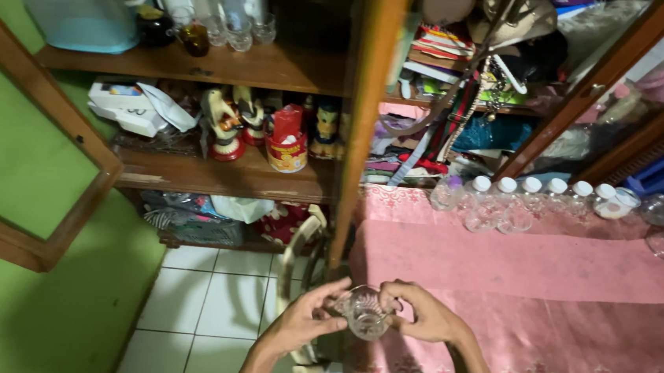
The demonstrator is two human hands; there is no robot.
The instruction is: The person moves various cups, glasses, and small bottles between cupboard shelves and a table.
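Low in the centre of the frame, the fingertips of the left hand (302,318) and right hand (421,312) curl closed around a small clear glass (365,313), gripping its rim and sides from either side. It looks light, rigid, smooth and breakable, so the thick patterned wall seems the safest hold. It hangs over the near edge of the pink-clothed table (547,266), with a row of white-capped jars (533,194) at the upper right.

Left hand (307,316), right hand (422,312) cupped together

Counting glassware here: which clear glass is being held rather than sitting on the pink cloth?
The small glass between both hands, apart from the capped jars' row.
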